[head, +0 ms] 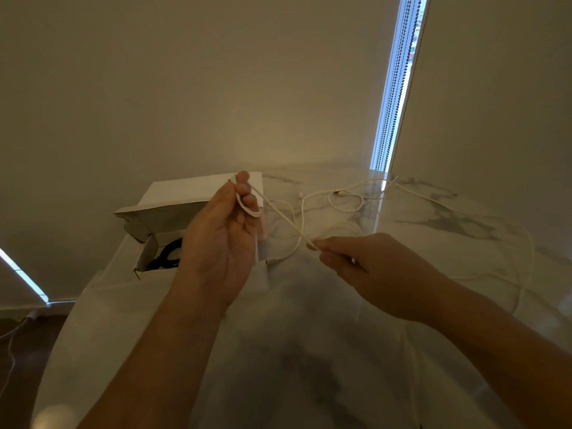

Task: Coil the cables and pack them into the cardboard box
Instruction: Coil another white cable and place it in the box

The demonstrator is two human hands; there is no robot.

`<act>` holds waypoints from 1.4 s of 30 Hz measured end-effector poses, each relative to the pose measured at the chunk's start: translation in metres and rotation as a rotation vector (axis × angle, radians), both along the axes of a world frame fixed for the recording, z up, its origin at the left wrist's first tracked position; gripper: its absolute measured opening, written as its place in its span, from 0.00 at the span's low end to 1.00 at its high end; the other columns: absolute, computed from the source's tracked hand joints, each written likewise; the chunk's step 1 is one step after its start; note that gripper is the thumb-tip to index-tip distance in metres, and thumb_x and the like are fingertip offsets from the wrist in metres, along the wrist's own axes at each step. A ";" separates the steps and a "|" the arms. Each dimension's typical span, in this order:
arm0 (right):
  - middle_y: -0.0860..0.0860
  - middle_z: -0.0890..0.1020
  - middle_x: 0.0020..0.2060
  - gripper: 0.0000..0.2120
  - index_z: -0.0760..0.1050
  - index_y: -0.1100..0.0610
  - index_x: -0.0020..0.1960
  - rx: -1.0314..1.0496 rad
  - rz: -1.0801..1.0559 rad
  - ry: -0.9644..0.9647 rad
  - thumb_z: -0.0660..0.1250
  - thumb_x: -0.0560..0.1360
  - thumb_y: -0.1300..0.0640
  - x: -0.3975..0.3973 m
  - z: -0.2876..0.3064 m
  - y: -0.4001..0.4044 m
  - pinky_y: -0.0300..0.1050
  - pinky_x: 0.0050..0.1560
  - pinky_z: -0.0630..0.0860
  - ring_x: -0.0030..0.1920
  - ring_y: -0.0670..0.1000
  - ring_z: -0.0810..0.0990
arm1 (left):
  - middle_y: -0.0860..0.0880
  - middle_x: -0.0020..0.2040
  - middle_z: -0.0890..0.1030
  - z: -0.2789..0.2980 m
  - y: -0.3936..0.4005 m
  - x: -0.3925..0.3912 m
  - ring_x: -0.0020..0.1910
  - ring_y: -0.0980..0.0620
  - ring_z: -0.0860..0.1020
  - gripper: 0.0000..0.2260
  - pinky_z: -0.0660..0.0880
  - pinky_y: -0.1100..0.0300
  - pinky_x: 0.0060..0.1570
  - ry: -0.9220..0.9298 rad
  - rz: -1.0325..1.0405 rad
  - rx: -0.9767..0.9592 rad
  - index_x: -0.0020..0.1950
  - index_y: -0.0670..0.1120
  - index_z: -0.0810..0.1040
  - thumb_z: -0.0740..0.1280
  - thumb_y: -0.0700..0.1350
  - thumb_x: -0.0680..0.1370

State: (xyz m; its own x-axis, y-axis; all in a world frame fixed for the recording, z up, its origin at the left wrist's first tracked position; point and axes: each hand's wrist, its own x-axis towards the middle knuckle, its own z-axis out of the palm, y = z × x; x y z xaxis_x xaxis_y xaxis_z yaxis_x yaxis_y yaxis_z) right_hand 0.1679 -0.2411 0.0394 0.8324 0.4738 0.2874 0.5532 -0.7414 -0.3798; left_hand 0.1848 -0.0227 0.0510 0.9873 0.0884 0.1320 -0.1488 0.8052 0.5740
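Observation:
My left hand (224, 230) is raised above the table and holds a small loop of white cable (286, 219) wound around its fingers. The cable runs taut down and right to my right hand (365, 261), which pinches it between thumb and fingers. Its slack trails off to the right across the marble table (309, 351). An open cardboard box (173, 199) stands behind my left hand, flap up, with a coiled black cable (168, 253) inside. More white cable (346, 199) lies loosely tangled on the far part of the table.
A wall stands behind the table, and a window strip with a bead chain (396, 94) is at the back right. The table's rounded left edge drops to a dark floor (28, 351), where a thin white cord lies.

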 end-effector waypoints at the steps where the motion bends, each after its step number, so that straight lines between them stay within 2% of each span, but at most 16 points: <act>1: 0.39 0.84 0.48 0.16 0.74 0.41 0.67 -0.032 0.032 -0.016 0.58 0.81 0.44 -0.003 0.002 0.002 0.27 0.45 0.70 0.45 0.38 0.79 | 0.45 0.48 0.80 -0.002 -0.003 0.001 0.41 0.57 0.80 0.15 0.79 0.67 0.48 0.021 0.027 0.046 0.66 0.34 0.73 0.60 0.39 0.82; 5: 0.40 0.84 0.50 0.18 0.73 0.40 0.67 -0.138 0.130 -0.051 0.58 0.79 0.39 -0.019 0.011 0.009 0.40 0.48 0.77 0.46 0.41 0.81 | 0.47 0.45 0.81 -0.007 -0.017 0.000 0.41 0.56 0.80 0.10 0.78 0.61 0.55 0.059 0.098 0.234 0.59 0.37 0.78 0.61 0.39 0.83; 9: 0.41 0.84 0.45 0.16 0.75 0.41 0.63 -0.132 0.166 -0.130 0.57 0.79 0.40 -0.030 0.021 0.013 0.43 0.44 0.77 0.40 0.42 0.80 | 0.47 0.41 0.81 -0.010 -0.027 -0.004 0.41 0.53 0.80 0.10 0.79 0.62 0.50 0.029 0.166 0.516 0.51 0.39 0.81 0.60 0.39 0.83; 11: 0.43 0.83 0.42 0.15 0.77 0.44 0.58 -0.116 0.184 -0.164 0.56 0.80 0.42 -0.032 0.024 0.013 0.45 0.41 0.76 0.38 0.45 0.79 | 0.49 0.40 0.82 -0.011 -0.032 -0.008 0.43 0.52 0.80 0.13 0.79 0.56 0.54 -0.005 0.175 0.674 0.45 0.44 0.82 0.60 0.41 0.84; 14: 0.43 0.83 0.41 0.13 0.76 0.43 0.57 -0.038 0.156 -0.206 0.55 0.81 0.43 -0.029 0.026 0.011 0.43 0.40 0.74 0.38 0.44 0.78 | 0.44 0.44 0.84 -0.016 -0.036 -0.014 0.48 0.44 0.81 0.14 0.76 0.43 0.60 -0.061 0.114 0.963 0.45 0.52 0.83 0.60 0.46 0.84; 17: 0.42 0.81 0.39 0.12 0.76 0.43 0.53 0.074 0.067 -0.276 0.55 0.82 0.43 -0.022 0.028 0.001 0.40 0.37 0.73 0.36 0.43 0.77 | 0.42 0.46 0.84 -0.015 -0.043 -0.019 0.48 0.45 0.82 0.13 0.78 0.48 0.57 -0.087 0.003 1.140 0.50 0.48 0.83 0.59 0.46 0.84; 19: 0.41 0.80 0.37 0.10 0.76 0.43 0.52 0.121 0.010 -0.320 0.57 0.82 0.44 -0.016 0.029 -0.005 0.36 0.36 0.71 0.36 0.42 0.77 | 0.45 0.40 0.81 -0.013 -0.047 -0.020 0.38 0.55 0.80 0.14 0.79 0.62 0.46 -0.085 -0.116 1.133 0.49 0.39 0.81 0.57 0.44 0.84; 21: 0.38 0.77 0.32 0.07 0.77 0.43 0.50 0.174 -0.066 -0.350 0.61 0.80 0.44 -0.010 0.029 -0.010 0.29 0.34 0.66 0.36 0.39 0.76 | 0.48 0.35 0.78 -0.008 -0.051 -0.019 0.29 0.60 0.76 0.15 0.75 0.68 0.36 -0.058 -0.200 1.119 0.44 0.39 0.78 0.56 0.42 0.84; 24: 0.35 0.74 0.28 0.06 0.79 0.46 0.46 0.270 -0.128 -0.342 0.67 0.76 0.45 -0.002 0.028 -0.018 0.26 0.35 0.66 0.34 0.37 0.74 | 0.49 0.33 0.78 -0.004 -0.053 -0.020 0.30 0.57 0.74 0.19 0.72 0.64 0.39 -0.036 -0.266 1.006 0.47 0.40 0.80 0.55 0.50 0.83; 27: 0.39 0.78 0.34 0.09 0.80 0.47 0.49 0.316 -0.163 -0.306 0.67 0.75 0.43 0.005 0.025 -0.023 0.28 0.36 0.65 0.37 0.40 0.76 | 0.48 0.36 0.76 -0.006 -0.048 -0.025 0.36 0.53 0.73 0.23 0.72 0.59 0.44 -0.112 -0.210 0.966 0.53 0.38 0.83 0.62 0.57 0.77; 29: 0.40 0.79 0.36 0.08 0.81 0.46 0.51 0.327 -0.172 -0.281 0.67 0.76 0.45 0.009 0.022 -0.024 0.27 0.37 0.67 0.38 0.41 0.77 | 0.50 0.34 0.72 -0.006 -0.046 -0.028 0.37 0.51 0.70 0.19 0.71 0.55 0.48 -0.199 -0.199 0.990 0.50 0.39 0.83 0.64 0.54 0.78; 33: 0.38 0.82 0.44 0.10 0.82 0.45 0.55 0.314 -0.146 -0.236 0.63 0.78 0.46 0.013 0.016 -0.020 0.23 0.44 0.67 0.46 0.37 0.77 | 0.43 0.36 0.67 -0.008 -0.046 -0.025 0.34 0.54 0.67 0.18 0.71 0.67 0.41 -0.122 -0.197 0.836 0.56 0.26 0.76 0.61 0.43 0.82; 36: 0.33 0.80 0.42 0.15 0.81 0.44 0.56 0.315 -0.128 -0.206 0.58 0.78 0.43 0.013 0.010 -0.016 0.24 0.43 0.67 0.44 0.34 0.77 | 0.45 0.37 0.70 -0.008 -0.044 -0.023 0.35 0.55 0.68 0.15 0.67 0.64 0.37 -0.046 -0.255 0.639 0.58 0.31 0.80 0.61 0.42 0.82; 38: 0.31 0.78 0.35 0.15 0.79 0.40 0.56 0.300 -0.144 -0.174 0.56 0.79 0.42 0.014 0.005 -0.014 0.26 0.39 0.69 0.40 0.33 0.76 | 0.47 0.38 0.72 -0.006 -0.040 -0.021 0.35 0.56 0.69 0.15 0.67 0.64 0.37 -0.020 -0.295 0.494 0.59 0.33 0.80 0.61 0.42 0.83; 40: 0.39 0.80 0.35 0.16 0.77 0.39 0.57 0.255 -0.169 -0.123 0.53 0.79 0.40 0.015 0.003 -0.014 0.33 0.37 0.73 0.37 0.39 0.78 | 0.49 0.37 0.71 -0.003 -0.035 -0.018 0.33 0.58 0.69 0.16 0.67 0.63 0.38 -0.001 -0.331 0.344 0.61 0.33 0.78 0.59 0.44 0.83; 42: 0.45 0.81 0.35 0.23 0.78 0.43 0.59 0.187 -0.182 -0.072 0.49 0.78 0.37 0.014 0.002 -0.013 0.44 0.42 0.77 0.37 0.44 0.78 | 0.51 0.37 0.70 0.003 -0.029 -0.017 0.32 0.58 0.67 0.16 0.67 0.64 0.38 0.009 -0.343 0.213 0.62 0.35 0.77 0.58 0.45 0.83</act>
